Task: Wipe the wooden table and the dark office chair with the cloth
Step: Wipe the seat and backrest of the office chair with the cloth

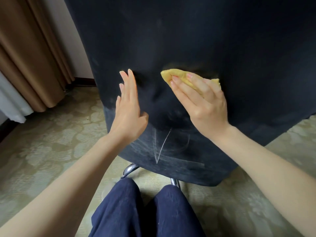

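The dark office chair (188, 48) fills the upper middle of the head view; I face its fabric back, which shows pale streaks and a thin white scratch low down. My right hand (201, 100) lies flat with straight fingers on a folded yellow cloth (177, 76) and presses it against the chair back. My left hand (128, 106) is flat against the chair's left side, fingers straight and pointing up, holding nothing. The wooden table is out of view.
Chrome chair legs (130, 169) stick out under the chair, just ahead of my knees in dark blue trousers (145, 211). Brown curtains (29, 57) hang at the left over a pale patterned carpet (51, 142). A white wall strip shows behind the chair's left edge.
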Motion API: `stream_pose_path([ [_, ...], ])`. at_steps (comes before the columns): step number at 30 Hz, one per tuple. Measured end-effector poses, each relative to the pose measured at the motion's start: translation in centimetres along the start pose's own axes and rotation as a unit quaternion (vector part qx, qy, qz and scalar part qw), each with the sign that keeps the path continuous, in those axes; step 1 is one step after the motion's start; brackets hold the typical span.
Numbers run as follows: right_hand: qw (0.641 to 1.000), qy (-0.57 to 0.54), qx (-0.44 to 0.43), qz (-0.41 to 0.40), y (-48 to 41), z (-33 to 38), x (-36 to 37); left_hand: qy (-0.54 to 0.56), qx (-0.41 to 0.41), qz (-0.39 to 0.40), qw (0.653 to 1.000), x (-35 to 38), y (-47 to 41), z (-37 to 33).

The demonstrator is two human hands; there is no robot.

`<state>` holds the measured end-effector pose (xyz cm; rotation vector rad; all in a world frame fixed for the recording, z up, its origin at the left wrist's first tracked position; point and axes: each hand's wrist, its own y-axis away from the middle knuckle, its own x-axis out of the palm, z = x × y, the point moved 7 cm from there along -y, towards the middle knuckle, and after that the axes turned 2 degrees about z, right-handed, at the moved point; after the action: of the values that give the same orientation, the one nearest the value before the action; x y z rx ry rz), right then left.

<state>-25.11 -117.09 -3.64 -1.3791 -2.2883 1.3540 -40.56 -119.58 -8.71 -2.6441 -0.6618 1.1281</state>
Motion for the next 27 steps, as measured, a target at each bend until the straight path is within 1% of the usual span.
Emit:
stream_pose_path([
  [2, 1.0, -0.015, 0.003, 0.012, 0.9, 1.2, 1.3, -0.006, -0.001, -0.003, 1.0, -0.1, -0.2, 0.2],
  [4, 0.998, -0.042, -0.012, 0.034, 2.3, 2.5, 2.5, -0.014, -0.002, -0.003, 1.0, -0.2, -0.4, 0.3],
  [9, 0.982, -0.133, -0.033, 0.129, 6.0, 6.1, 5.1, -0.045, -0.014, 0.021, 0.999, -0.7, -1.1, 0.8],
  [13, 0.966, -0.134, -0.082, 0.208, 8.8, 7.8, 5.8, -0.069, -0.025, 0.05, 0.996, -1.3, -1.5, 1.0],
  [17, 0.943, -0.14, -0.127, 0.272, 11.8, 7.3, 4.5, -0.103, -0.032, 0.067, 0.992, -1.7, -1.8, 1.6],
  [19, 0.941, -0.122, -0.145, 0.28, 12.6, 6.1, 3.3, -0.114, -0.034, 0.068, 0.991, -1.9, -2.0, 1.9],
  [22, 0.948, -0.105, -0.135, 0.268, 12.8, 3.5, 1.0, -0.12, -0.038, 0.066, 0.99, -2.1, -2.2, 2.2],
  [24, 0.956, -0.078, -0.133, 0.251, 12.1, 1.7, -0.6, -0.13, -0.044, 0.063, 0.989, -2.4, -2.4, 2.4],
  [27, 0.968, -0.03, -0.133, 0.211, 9.0, -1.0, -3.0, -0.184, -0.062, 0.037, 0.98, -2.8, -2.7, 2.2],
])
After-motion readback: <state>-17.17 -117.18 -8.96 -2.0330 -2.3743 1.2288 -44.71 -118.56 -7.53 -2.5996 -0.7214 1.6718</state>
